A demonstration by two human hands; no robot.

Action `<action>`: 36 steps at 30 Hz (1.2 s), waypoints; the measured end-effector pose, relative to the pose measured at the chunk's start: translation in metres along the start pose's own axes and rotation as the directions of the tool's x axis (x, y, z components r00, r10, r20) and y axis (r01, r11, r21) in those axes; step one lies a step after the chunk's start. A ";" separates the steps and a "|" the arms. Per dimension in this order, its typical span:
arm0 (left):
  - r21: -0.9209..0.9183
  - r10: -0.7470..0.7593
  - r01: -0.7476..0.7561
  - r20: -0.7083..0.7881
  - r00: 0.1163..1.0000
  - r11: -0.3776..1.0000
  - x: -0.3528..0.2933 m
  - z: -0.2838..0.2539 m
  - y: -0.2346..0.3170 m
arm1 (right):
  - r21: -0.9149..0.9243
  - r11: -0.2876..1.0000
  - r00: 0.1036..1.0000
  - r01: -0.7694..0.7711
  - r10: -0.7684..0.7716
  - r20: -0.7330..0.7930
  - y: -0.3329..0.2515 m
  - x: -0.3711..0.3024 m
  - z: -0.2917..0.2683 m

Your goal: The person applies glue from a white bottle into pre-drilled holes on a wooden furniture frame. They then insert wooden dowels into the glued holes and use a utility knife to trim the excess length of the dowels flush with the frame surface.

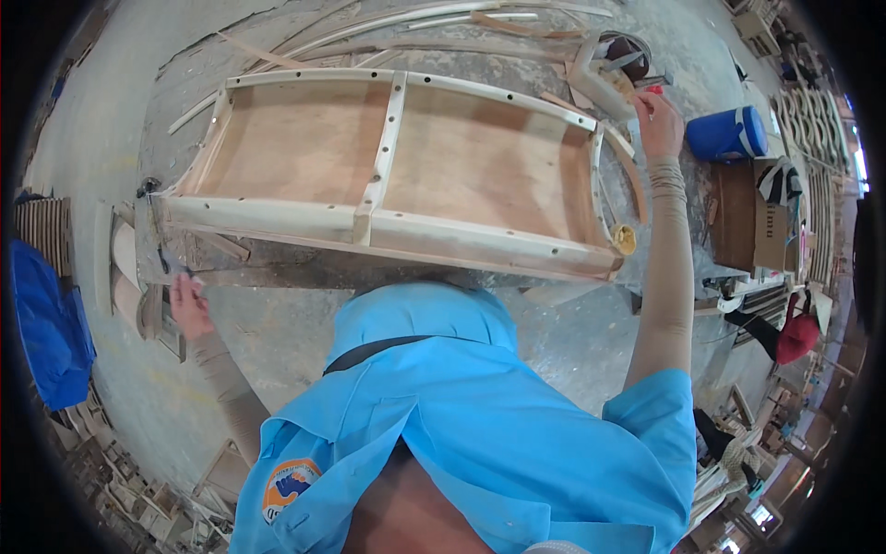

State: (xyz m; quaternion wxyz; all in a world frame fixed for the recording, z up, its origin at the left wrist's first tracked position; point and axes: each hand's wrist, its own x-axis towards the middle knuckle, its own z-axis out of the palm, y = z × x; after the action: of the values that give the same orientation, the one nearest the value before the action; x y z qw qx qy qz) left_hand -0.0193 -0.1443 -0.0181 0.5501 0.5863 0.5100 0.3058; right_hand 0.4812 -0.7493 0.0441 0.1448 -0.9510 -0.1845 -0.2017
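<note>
In front of me lies a long wooden frame (380,175) with a cross rail, plywood panels and dark spots along its pale rails. My left hand (191,307) is off its near left corner, fingers curled together around something too small to make out. Close by its fingertips is a thin dark tool (159,226) with a black head, resembling a hammer. My right hand (660,127) reaches beyond the frame's right end, with fingers closed. A small red thing (653,90) shows at its fingertips; what they grip is partly hidden. Beside it stands a pale angular piece (595,83).
Long wood strips (415,43) lie behind the frame. A round yellowish thing (624,239) sits at its near right corner. To the right are a blue jug (726,135) and a cardboard box (773,222). A blue sheet (46,323) covers something at far left.
</note>
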 end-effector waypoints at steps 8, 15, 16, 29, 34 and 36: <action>0.138 -0.057 0.014 0.317 0.947 0.990 -0.030 0.064 -0.046 | -0.604 0.534 0.805 0.592 -0.344 0.484 0.137 0.061 0.108; 0.306 -0.055 0.016 0.118 0.992 0.952 -0.054 0.090 -0.019 | -0.329 0.764 0.764 0.555 -0.312 0.564 0.170 0.105 0.179; 0.303 0.008 -0.027 0.062 0.998 0.953 -0.055 0.085 -0.021 | -0.411 0.673 0.730 0.615 -0.290 0.618 0.159 0.111 0.187; 0.382 0.167 -0.143 -0.030 0.985 0.913 0.084 0.041 -0.013 | -0.043 0.997 0.973 0.062 -0.051 0.225 0.068 0.062 0.076; 0.067 0.162 -0.160 -0.027 0.986 0.985 0.210 0.047 -0.067 | 0.381 0.875 0.949 -0.297 0.227 0.219 0.016 -0.050 -0.026; 0.112 0.231 -0.238 0.067 0.971 0.965 0.252 0.048 -0.080 | 0.492 0.789 0.930 -0.367 0.313 0.193 0.012 -0.110 -0.056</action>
State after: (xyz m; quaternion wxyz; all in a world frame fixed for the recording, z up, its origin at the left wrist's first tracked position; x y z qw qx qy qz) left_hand 0.0779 0.0649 -0.1559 0.4875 0.6822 0.4396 0.3221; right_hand 0.3738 -0.8117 0.0427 0.4206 -0.9025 -0.0649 -0.0664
